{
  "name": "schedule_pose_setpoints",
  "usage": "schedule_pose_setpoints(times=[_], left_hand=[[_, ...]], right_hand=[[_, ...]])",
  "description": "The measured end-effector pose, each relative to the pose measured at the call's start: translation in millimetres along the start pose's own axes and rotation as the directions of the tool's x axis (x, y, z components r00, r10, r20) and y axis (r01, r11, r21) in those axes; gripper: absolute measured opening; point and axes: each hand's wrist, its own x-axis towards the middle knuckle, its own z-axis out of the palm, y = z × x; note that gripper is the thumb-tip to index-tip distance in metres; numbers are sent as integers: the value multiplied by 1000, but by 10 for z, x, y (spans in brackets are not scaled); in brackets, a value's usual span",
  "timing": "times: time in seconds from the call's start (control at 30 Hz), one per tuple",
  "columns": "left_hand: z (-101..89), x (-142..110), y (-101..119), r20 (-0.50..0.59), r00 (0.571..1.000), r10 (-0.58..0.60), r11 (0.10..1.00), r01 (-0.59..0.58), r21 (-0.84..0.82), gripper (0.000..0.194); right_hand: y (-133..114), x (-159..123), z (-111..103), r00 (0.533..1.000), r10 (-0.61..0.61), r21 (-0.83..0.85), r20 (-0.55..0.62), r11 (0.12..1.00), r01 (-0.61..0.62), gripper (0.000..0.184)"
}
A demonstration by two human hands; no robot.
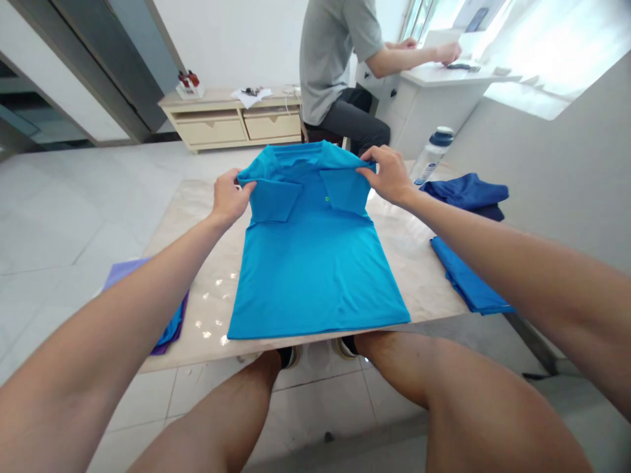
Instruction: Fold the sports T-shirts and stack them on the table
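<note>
Turquoise T-shirt (320,263) spread on the bench (204,309), hem along the near edge, sleeves turned inward. Left hand (231,197) and right hand (392,175) each pinch a shoulder edge. Step: apparently folding; next move likely calls for even tension. Capped bottle (430,156) and folded blue garment (466,272) limit room rightward.
</note>
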Motion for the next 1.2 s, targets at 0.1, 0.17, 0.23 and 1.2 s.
schedule_pose_setpoints(times=[0.1,0.17,0.23,1.2], left_hand=[[-375,-701,209,-8,1000,-15,1000,16,6,18],[-589,-1248,288,64,997,-36,999,34,19,16],[-744,-1764,308,237,969,-63,997,50,57,13],[-755,-2441,151,674,739,-9,992,-78,98,15]], right_hand=[[-216,-672,-307,1000,-11,27,26,1000,10,15],[-297,-1169,-483,979,-39,53,198,998,29,14],[-330,-1613,-615,864,-88,105,496,994,41,16],[-533,-2137,-191,533,-66,42,844,998,56,21]])
